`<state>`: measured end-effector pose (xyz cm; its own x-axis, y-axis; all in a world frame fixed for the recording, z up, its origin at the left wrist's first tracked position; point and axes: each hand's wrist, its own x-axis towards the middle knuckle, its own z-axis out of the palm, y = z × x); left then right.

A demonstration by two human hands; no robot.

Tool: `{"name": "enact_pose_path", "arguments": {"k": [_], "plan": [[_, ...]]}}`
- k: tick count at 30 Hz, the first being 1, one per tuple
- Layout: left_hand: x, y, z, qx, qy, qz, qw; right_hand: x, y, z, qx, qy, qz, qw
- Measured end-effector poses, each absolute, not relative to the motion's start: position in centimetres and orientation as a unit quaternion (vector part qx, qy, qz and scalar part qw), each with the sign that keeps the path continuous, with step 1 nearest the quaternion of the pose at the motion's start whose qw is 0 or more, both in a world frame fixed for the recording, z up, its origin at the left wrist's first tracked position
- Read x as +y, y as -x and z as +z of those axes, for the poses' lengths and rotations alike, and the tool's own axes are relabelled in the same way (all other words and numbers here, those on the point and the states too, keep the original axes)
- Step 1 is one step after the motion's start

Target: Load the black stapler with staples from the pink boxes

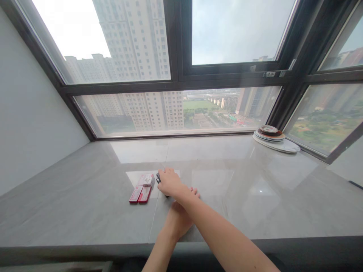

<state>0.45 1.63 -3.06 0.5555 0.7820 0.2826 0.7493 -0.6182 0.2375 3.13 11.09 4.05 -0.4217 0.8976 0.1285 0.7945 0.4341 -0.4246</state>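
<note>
My right hand (169, 182) is closed around a small black object (158, 178) with a shiny metal part, low over the grey stone-look sill (227, 215). Most of that object is hidden by the fingers, so its kind does not show. Under my right wrist crosses my left hand (181, 219), resting on the sill. Its fingertips show past the right forearm, stretched out and slightly apart, with nothing visible in them. Just left of the right hand lie two flat red-and-white boxes (140, 194) side by side. A small white box (148, 180) sits behind them, beside a pinkish-white packet.
At the far right corner a stack of plates (269, 136) rests on a white oval board (292, 147). Dark-framed windows (176, 86) rise along the back edge. A white wall (34, 113) bounds the left. The sill's front edge (297, 241) runs close to me.
</note>
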Motion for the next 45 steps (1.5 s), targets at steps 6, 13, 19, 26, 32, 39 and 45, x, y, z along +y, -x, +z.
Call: {"name": "enact_pose_path", "arguments": {"k": [6,13,19,26,32,39,45], "plan": [[0.2,-1.3,-0.2,0.487,-0.831,0.265,0.039,9.9,-13.6,3.2,-0.827,0.508,0.129,0.206],[0.6,-2.1,0.5,0.498,-0.81,0.308,0.024,3.7,-17.3,-1.1,-0.709,0.583,0.08,0.389],[0.3,-2.0,0.5,0.47,-0.822,0.315,0.063,2.9,-16.2,-0.8,-0.669,0.621,0.056,0.405],[0.0,-1.7,-0.3,0.473,-0.821,0.315,0.056,3.9,-16.1,0.6,-0.672,0.637,0.059,0.373],[-2.4,-2.5,-0.9,0.533,-0.8,0.276,0.004,3.4,-14.8,1.7,-0.66,0.616,0.109,0.417],[-2.9,-2.8,-1.2,0.606,-0.757,0.246,-0.015,4.5,-17.8,1.8,-0.386,0.502,0.387,0.67],[-2.8,-2.8,-1.0,0.613,-0.747,0.257,-0.016,4.0,-23.7,-1.9,-0.191,0.387,0.566,0.702]]}}
